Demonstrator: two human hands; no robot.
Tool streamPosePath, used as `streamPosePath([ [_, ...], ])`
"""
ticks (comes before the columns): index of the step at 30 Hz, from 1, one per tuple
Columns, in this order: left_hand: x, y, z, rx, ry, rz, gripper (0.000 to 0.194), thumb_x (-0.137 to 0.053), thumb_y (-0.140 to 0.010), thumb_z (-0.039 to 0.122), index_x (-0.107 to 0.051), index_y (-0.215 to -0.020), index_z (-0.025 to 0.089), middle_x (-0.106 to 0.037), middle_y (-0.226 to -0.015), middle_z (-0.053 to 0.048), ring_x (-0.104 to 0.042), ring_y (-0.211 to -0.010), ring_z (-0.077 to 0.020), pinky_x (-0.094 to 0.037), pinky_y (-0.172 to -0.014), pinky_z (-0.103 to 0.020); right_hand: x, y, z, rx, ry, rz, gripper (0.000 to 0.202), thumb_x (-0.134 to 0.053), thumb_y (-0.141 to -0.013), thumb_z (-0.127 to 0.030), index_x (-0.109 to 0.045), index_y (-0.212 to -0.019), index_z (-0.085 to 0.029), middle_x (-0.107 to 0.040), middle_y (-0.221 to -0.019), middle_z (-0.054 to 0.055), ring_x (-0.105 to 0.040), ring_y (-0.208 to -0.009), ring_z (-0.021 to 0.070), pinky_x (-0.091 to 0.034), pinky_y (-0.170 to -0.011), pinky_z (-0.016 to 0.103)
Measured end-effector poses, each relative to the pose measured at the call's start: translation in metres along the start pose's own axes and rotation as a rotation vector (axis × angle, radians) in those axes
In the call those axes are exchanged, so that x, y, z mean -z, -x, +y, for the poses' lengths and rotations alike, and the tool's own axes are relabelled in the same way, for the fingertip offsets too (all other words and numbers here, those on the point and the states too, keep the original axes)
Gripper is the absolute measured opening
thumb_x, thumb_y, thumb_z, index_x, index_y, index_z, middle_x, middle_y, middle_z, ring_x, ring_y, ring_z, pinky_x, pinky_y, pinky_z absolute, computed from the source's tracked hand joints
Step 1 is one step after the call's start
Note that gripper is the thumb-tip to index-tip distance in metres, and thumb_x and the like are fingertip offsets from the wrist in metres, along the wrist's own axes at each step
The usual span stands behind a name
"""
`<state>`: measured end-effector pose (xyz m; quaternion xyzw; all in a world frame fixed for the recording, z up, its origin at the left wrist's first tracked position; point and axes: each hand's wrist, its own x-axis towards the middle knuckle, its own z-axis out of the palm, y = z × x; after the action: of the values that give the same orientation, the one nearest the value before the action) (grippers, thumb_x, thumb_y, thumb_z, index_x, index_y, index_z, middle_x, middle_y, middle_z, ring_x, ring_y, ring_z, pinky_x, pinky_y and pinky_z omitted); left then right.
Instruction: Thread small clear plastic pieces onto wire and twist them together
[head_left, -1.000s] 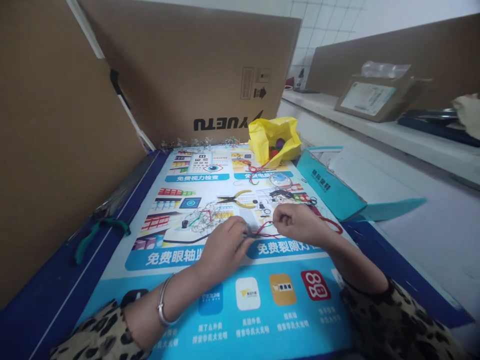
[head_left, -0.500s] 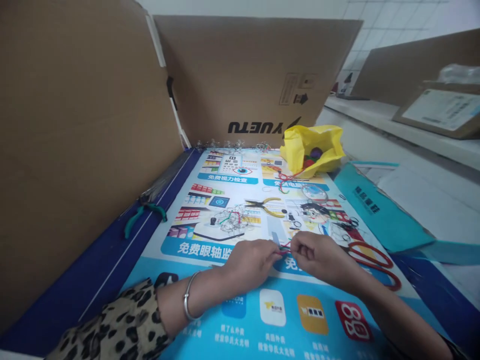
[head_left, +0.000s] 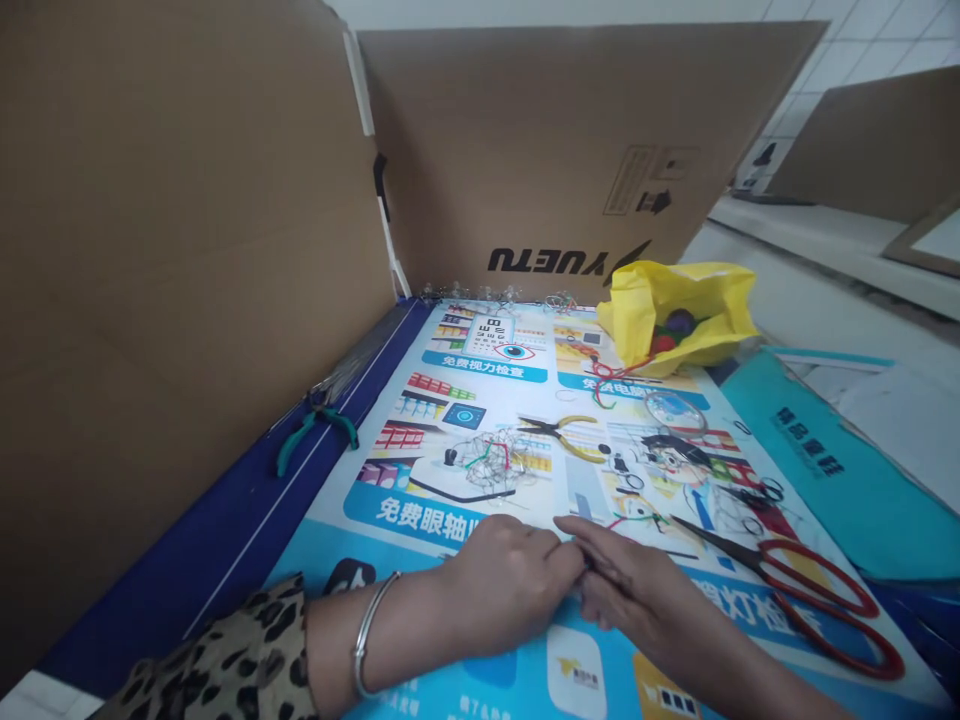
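My left hand (head_left: 517, 580), with a silver bangle at the wrist, is closed, its fingertips pinched together. What they hold is hidden. My right hand (head_left: 637, 595) meets those fingertips. Its upper finger is stretched out and the lower ones are slightly bent, with a gap between them where the left fingertips sit. Just beyond the right hand, thin pink and green strands (head_left: 637, 517) lie on the printed sheet. To its right are large scissors (head_left: 795, 580) with red handles. Yellow-handled pliers (head_left: 562, 435) and a tangle of thin wire (head_left: 491, 460) are farther back.
A yellow bag (head_left: 686, 310) with coloured balls stands at the back right. Clear ring-shaped coil (head_left: 675, 410) lies before it. Teal-handled pliers (head_left: 315, 435) are at the left edge. Cardboard walls (head_left: 187, 250) rise left and behind; a teal cardboard piece (head_left: 817, 450) is right.
Both hands have come nearer to me and closer together. The right fingers have stretched from a closed pinch. The view has turned left and lowered, showing more of the scissors.
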<state>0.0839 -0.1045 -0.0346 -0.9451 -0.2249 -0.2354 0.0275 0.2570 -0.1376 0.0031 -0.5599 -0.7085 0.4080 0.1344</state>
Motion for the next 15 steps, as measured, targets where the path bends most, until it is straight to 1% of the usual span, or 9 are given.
streamPosePath([
  [4, 0.004, 0.006, -0.007, -0.014, 0.024, 0.014, 0.006, -0.043, -0.085, 0.015, -0.047, -0.082, 0.017, -0.06, -0.066, 0.001, -0.055, -0.054, -0.0125, -0.039, -0.045, -0.028, 0.003, -0.007, -0.007, 0.07, 0.086, 0.01, 0.037, -0.039, -0.087, -0.031, -0.054, -0.119, -0.022, -0.069, -0.095, 0.007, -0.064, -0.09, 0.0222, -0.05, -0.075, 0.03],
  [7, 0.005, 0.01, -0.014, 0.033, 0.056, 0.011, 0.007, -0.041, -0.084, 0.014, -0.047, -0.082, 0.017, -0.059, -0.066, 0.001, -0.054, -0.054, -0.0131, -0.04, -0.046, -0.028, 0.005, -0.015, -0.013, 0.104, 0.159, 0.0, 0.033, -0.039, -0.088, -0.028, -0.059, -0.113, -0.023, -0.068, -0.104, 0.007, -0.064, -0.094, 0.023, -0.049, -0.08, 0.032],
  [10, 0.007, 0.015, -0.021, 0.086, 0.086, 0.004, 0.009, -0.04, -0.082, 0.012, -0.047, -0.081, 0.017, -0.058, -0.065, 0.001, -0.054, -0.053, -0.0131, -0.041, -0.047, -0.027, 0.005, -0.025, -0.016, 0.109, 0.247, -0.012, 0.033, -0.039, -0.088, -0.027, -0.06, -0.113, -0.022, -0.069, -0.104, 0.008, -0.065, -0.09, 0.024, -0.05, -0.079, 0.033],
  [13, 0.01, 0.019, -0.028, 0.118, 0.105, 0.025, 0.011, -0.04, -0.08, 0.012, -0.048, -0.085, 0.017, -0.06, -0.069, 0.0, -0.055, -0.056, -0.0139, -0.042, -0.05, -0.027, 0.004, -0.034, -0.015, 0.168, 0.301, -0.021, 0.031, -0.042, -0.087, -0.025, -0.06, -0.112, -0.024, -0.07, -0.098, 0.007, -0.066, -0.087, 0.0228, -0.05, -0.077, 0.032],
  [15, 0.013, 0.021, -0.032, 0.14, 0.109, 0.035, 0.011, -0.041, -0.081, 0.013, -0.049, -0.087, 0.017, -0.06, -0.07, 0.0, -0.055, -0.057, -0.0142, -0.042, -0.051, -0.027, 0.004, -0.039, -0.014, 0.198, 0.348, -0.008, 0.032, -0.043, -0.086, -0.022, -0.06, -0.113, -0.023, -0.07, -0.097, 0.008, -0.066, -0.087, 0.0231, -0.051, -0.077, 0.033],
])
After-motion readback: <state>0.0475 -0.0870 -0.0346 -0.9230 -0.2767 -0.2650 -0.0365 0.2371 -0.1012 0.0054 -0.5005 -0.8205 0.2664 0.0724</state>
